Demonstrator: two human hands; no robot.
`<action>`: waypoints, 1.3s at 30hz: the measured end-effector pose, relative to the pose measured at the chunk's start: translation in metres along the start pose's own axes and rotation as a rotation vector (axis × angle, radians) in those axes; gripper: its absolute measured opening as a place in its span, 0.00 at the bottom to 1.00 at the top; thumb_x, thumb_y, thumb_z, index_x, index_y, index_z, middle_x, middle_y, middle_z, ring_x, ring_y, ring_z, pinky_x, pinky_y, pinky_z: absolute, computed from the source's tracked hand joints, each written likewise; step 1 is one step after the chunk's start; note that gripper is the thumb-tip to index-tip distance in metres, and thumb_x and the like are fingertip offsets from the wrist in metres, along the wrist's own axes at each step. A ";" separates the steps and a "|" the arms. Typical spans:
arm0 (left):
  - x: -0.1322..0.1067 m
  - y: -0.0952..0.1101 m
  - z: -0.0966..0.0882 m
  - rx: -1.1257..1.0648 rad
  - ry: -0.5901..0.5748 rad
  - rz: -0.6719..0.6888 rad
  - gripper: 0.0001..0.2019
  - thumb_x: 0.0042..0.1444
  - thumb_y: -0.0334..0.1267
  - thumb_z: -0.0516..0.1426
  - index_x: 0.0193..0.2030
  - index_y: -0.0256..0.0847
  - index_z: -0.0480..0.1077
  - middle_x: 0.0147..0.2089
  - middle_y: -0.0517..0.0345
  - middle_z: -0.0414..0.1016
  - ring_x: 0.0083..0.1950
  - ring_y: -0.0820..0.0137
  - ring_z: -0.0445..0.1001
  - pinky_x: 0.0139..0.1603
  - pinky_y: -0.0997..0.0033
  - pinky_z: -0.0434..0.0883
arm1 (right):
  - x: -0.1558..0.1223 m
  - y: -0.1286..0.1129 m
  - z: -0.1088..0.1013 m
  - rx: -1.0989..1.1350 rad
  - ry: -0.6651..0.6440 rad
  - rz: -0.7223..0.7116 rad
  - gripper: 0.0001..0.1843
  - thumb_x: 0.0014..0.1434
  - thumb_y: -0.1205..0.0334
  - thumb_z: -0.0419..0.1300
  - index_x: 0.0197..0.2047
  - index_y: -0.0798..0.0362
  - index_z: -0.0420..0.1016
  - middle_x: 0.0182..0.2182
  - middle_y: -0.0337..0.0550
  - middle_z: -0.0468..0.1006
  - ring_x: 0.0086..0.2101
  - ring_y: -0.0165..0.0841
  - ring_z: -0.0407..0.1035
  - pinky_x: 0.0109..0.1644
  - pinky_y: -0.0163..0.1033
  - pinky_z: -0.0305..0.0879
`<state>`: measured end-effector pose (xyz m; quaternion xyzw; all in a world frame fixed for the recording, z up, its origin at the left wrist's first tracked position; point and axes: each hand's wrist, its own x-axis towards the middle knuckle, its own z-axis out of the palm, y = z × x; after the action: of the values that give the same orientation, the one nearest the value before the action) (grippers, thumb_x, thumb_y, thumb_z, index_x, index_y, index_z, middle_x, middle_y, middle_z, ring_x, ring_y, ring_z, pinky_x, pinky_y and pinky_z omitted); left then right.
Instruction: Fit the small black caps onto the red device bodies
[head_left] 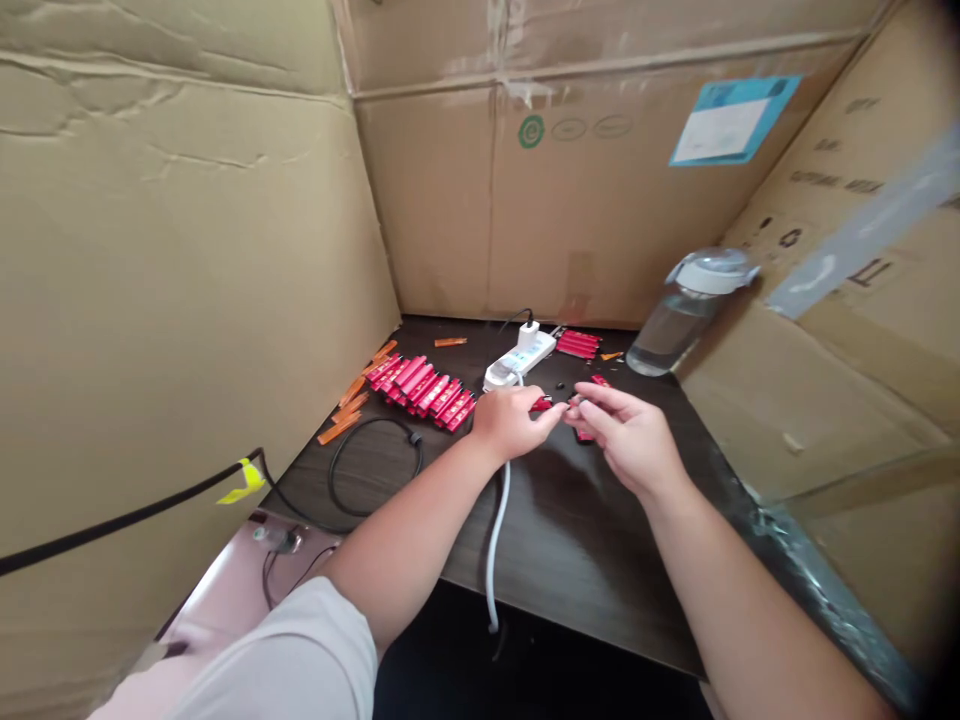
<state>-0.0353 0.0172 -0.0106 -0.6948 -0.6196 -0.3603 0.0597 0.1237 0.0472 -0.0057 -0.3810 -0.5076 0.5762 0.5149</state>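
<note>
My left hand (pixel 514 422) is closed over the dark table, its thumb pointing toward my right hand. A slim red printed piece (pixel 540 404) shows at its fingers, which mostly hide it. My right hand (pixel 630 432) pinches something small and dark at its fingertips, too small to name. The two hands almost meet at the tips. Under and behind the right hand lie more slim red pieces (pixel 584 436), partly covered by the fingers. To the left of my left hand lies a row of similar red pieces with dark ends (pixel 424 388).
A white power strip (pixel 517 362) with a plugged-in adapter stands behind my hands. Red pieces (pixel 577 344) lie beside it. Orange strips (pixel 349 405) lie at the left edge, near a black cable (pixel 334 475). A water bottle (pixel 675 320) leans at right. Cardboard walls (pixel 450 200) surround the table.
</note>
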 end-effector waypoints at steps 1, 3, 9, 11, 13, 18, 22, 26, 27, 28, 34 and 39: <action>0.000 0.000 0.001 0.004 -0.007 -0.004 0.18 0.55 0.52 0.53 0.25 0.41 0.71 0.25 0.58 0.75 0.28 0.71 0.71 0.26 0.72 0.54 | 0.000 0.001 0.001 -0.048 0.033 -0.041 0.20 0.42 0.59 0.71 0.40 0.55 0.78 0.32 0.45 0.80 0.30 0.34 0.77 0.40 0.44 0.76; -0.001 0.001 0.001 0.011 -0.027 -0.006 0.18 0.55 0.53 0.53 0.25 0.41 0.71 0.25 0.57 0.75 0.28 0.71 0.72 0.25 0.72 0.53 | -0.001 0.002 0.002 -0.120 0.073 -0.108 0.18 0.44 0.58 0.70 0.39 0.55 0.78 0.34 0.46 0.81 0.31 0.35 0.77 0.41 0.43 0.75; -0.001 0.004 -0.003 0.015 -0.094 0.006 0.17 0.55 0.51 0.53 0.25 0.42 0.71 0.27 0.58 0.76 0.30 0.70 0.73 0.26 0.70 0.53 | -0.006 0.005 0.009 -0.230 0.077 -0.227 0.14 0.48 0.57 0.67 0.38 0.55 0.79 0.35 0.48 0.81 0.35 0.38 0.77 0.44 0.47 0.74; -0.001 0.005 -0.004 0.013 -0.114 0.007 0.15 0.55 0.49 0.54 0.25 0.42 0.70 0.28 0.58 0.76 0.31 0.69 0.73 0.27 0.70 0.54 | -0.007 0.006 0.011 -0.276 0.055 -0.271 0.13 0.49 0.58 0.66 0.38 0.54 0.80 0.36 0.48 0.82 0.38 0.39 0.76 0.47 0.47 0.73; -0.001 0.005 -0.004 0.017 -0.124 0.003 0.13 0.55 0.46 0.54 0.25 0.42 0.70 0.28 0.59 0.76 0.31 0.69 0.73 0.27 0.70 0.54 | -0.007 0.008 0.012 -0.296 0.025 -0.298 0.12 0.49 0.59 0.65 0.37 0.53 0.80 0.37 0.47 0.82 0.39 0.39 0.76 0.48 0.47 0.72; 0.000 0.003 -0.003 0.032 -0.145 -0.001 0.11 0.55 0.43 0.53 0.25 0.43 0.70 0.28 0.58 0.76 0.31 0.68 0.73 0.27 0.69 0.54 | -0.007 0.008 0.014 -0.298 0.002 -0.294 0.11 0.49 0.59 0.65 0.36 0.52 0.81 0.36 0.45 0.82 0.38 0.39 0.76 0.46 0.45 0.73; 0.001 0.003 -0.003 0.053 -0.155 0.001 0.11 0.55 0.43 0.53 0.26 0.43 0.70 0.30 0.58 0.77 0.32 0.67 0.73 0.27 0.69 0.54 | -0.009 0.006 0.015 -0.289 -0.004 -0.312 0.10 0.49 0.60 0.65 0.36 0.52 0.81 0.36 0.44 0.82 0.38 0.39 0.76 0.46 0.45 0.74; 0.001 0.004 -0.005 0.077 -0.161 0.001 0.11 0.55 0.43 0.53 0.27 0.43 0.70 0.31 0.58 0.77 0.33 0.67 0.74 0.27 0.69 0.54 | -0.011 0.007 0.017 -0.301 0.017 -0.358 0.09 0.50 0.60 0.65 0.36 0.51 0.81 0.36 0.44 0.82 0.38 0.38 0.76 0.46 0.44 0.74; 0.000 0.005 -0.005 0.082 -0.163 0.000 0.11 0.55 0.44 0.53 0.27 0.43 0.70 0.31 0.58 0.77 0.33 0.67 0.74 0.27 0.69 0.54 | -0.011 0.008 0.017 -0.306 0.026 -0.370 0.09 0.51 0.60 0.64 0.36 0.51 0.81 0.36 0.44 0.82 0.38 0.38 0.76 0.46 0.44 0.74; 0.000 0.005 -0.005 0.086 -0.166 -0.001 0.11 0.55 0.44 0.53 0.27 0.43 0.70 0.31 0.58 0.77 0.33 0.66 0.74 0.27 0.69 0.54 | -0.011 0.009 0.017 -0.311 0.034 -0.381 0.09 0.51 0.60 0.64 0.36 0.51 0.81 0.36 0.44 0.82 0.38 0.38 0.76 0.46 0.44 0.74; 0.001 0.007 -0.005 0.088 -0.194 -0.019 0.12 0.56 0.45 0.53 0.28 0.43 0.71 0.31 0.57 0.77 0.33 0.66 0.74 0.27 0.69 0.55 | -0.012 0.010 0.016 -0.379 0.054 -0.452 0.08 0.52 0.60 0.63 0.37 0.50 0.81 0.37 0.43 0.82 0.38 0.37 0.76 0.48 0.44 0.73; 0.000 0.008 -0.005 0.080 -0.206 -0.018 0.11 0.56 0.44 0.53 0.29 0.42 0.71 0.33 0.55 0.78 0.34 0.64 0.75 0.27 0.69 0.57 | -0.012 0.007 0.015 -0.450 0.019 -0.503 0.08 0.54 0.61 0.63 0.37 0.48 0.81 0.38 0.43 0.81 0.40 0.38 0.76 0.50 0.46 0.72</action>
<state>-0.0305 0.0130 -0.0039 -0.7196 -0.6426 -0.2624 0.0200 0.1098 0.0325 -0.0108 -0.3531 -0.6956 0.3010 0.5486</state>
